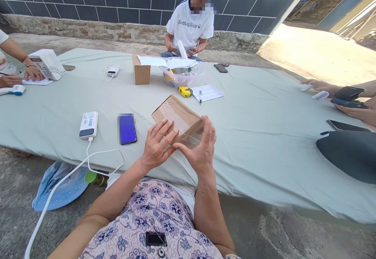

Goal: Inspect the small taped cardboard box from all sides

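I hold a small brown cardboard box (178, 117), sealed with clear tape, just above the pale green cloth (249, 133) in front of me. My left hand (155, 144) grips its near left corner with fingers curled over the top. At the near right end, my right hand (199, 145) wraps round the box, thumb pressed on the taped edge. The box is tilted, its far corner pointing away from me.
A phone (127, 128) and a white power bank (88, 125) with a cable lie to the left. Farther off are another cardboard box (141, 71), a plastic bowl (182, 75), a yellow tape measure (185, 91), and papers (207, 92). Other people sit across, left and right.
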{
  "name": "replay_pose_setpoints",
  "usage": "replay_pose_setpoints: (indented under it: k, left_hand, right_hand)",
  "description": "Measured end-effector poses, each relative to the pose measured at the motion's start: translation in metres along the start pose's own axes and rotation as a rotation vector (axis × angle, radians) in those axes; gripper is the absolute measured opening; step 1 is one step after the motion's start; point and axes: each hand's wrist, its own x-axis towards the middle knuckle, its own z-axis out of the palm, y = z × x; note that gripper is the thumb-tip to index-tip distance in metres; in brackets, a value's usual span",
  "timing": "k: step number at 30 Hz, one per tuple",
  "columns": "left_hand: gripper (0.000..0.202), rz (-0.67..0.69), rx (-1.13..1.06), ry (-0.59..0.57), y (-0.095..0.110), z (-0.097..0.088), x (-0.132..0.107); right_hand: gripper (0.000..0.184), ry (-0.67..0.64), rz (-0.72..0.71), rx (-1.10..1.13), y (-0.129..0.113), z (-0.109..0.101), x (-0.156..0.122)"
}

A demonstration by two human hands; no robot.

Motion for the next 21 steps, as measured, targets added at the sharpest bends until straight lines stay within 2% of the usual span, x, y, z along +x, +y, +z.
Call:
replay_pose_setpoints:
  k: [3,11,18,21]
  left_hand:
    - [0.046,-0.028,-0.085,-0.056,-0.0036,-0.001,-0.0007]
    - [0.037,-0.322,-0.332,-0.053,-0.0007,0.0017,-0.0048]
    - [0.034,-0.341,-0.365,-0.029,-0.0017,-0.0019,-0.0039]
    - [0.033,-0.402,-0.376,-0.006,0.0016,-0.0044,-0.0017]
  right_hand:
    - [0.095,0.053,0.083,0.048,-0.0018,-0.0044,0.0011]
    - [0.042,0.172,0.278,0.244,0.0001,-0.0075,-0.0025]
    - [0.035,0.193,0.373,0.413,-0.0025,-0.0062,-0.002]
    - [0.03,0.2,0.38,0.443,-0.0053,-0.0062,-0.0006]
